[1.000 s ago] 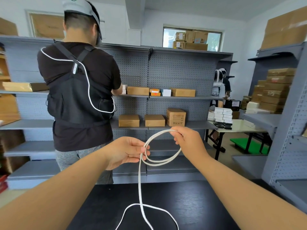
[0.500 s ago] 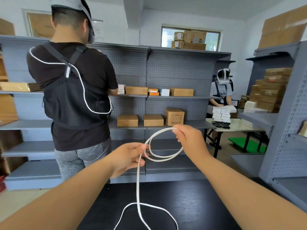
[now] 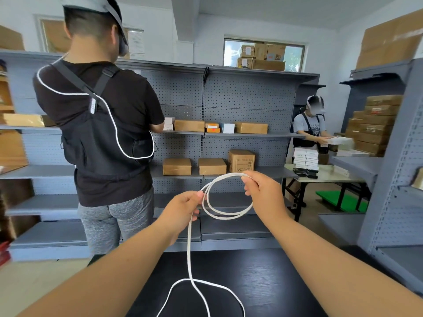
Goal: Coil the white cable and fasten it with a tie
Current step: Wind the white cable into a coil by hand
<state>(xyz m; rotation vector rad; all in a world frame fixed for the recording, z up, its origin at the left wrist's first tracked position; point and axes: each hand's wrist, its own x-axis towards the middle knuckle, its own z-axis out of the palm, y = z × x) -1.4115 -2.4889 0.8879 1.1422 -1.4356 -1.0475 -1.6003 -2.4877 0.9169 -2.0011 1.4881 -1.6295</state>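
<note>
I hold the white cable (image 3: pixel 225 215) in the air above a black table (image 3: pixel 263 282). It forms about two loops between my hands. My left hand (image 3: pixel 180 210) pinches the loops at their left side. My right hand (image 3: pixel 263 193) grips the top right of the loops with the fingers curled over the strand. From my left hand the loose rest of the cable hangs straight down and lies on the table in a wide curl. No tie is visible.
A person in a black vest (image 3: pixel 100 133) stands close ahead on the left, back turned, at grey shelving (image 3: pixel 229 133) holding cardboard boxes. Another person (image 3: pixel 313 126) works at a table on the right. More grey shelves (image 3: pixel 389 179) stand at the right edge.
The view has drifted to the right, and the person in black sits further left in it. My hands keep about the same hold on the loops, and the right hand has edged slightly outward.
</note>
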